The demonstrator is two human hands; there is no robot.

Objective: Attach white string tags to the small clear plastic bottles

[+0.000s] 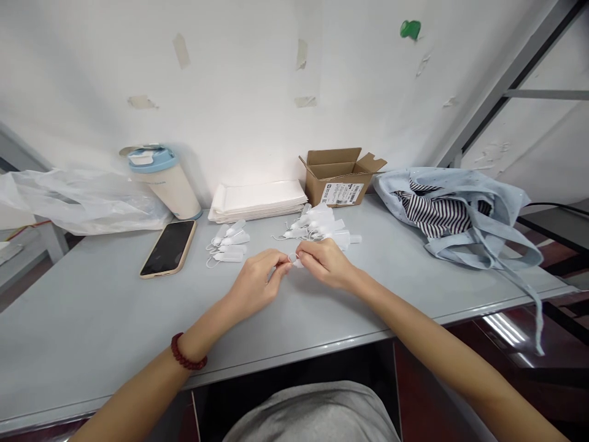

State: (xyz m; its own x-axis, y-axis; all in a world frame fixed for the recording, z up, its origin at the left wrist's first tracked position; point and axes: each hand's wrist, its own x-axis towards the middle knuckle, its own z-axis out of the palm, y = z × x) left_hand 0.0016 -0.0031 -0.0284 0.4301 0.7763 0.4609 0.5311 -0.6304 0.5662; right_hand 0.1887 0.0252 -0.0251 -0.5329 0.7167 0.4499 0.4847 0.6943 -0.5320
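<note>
Between the fingertips of both hands is a small white piece [295, 260], mostly covered by the fingers. My left hand [261, 279] pinches its left side, and my right hand [326, 263] pinches it from the right. Just beyond my left hand lies a small group of white tags with looped strings [232, 239]. A larger heap of similar white tags [322, 224] lies beyond my right hand, in front of the cardboard box.
On the grey table [115, 319] are a phone [168, 248], a tumbler [168, 181], a plastic bag [92, 199], a stack of white envelopes [257, 199], an open cardboard box [338, 178] and, at the right, a light blue cloth bag [492, 184].
</note>
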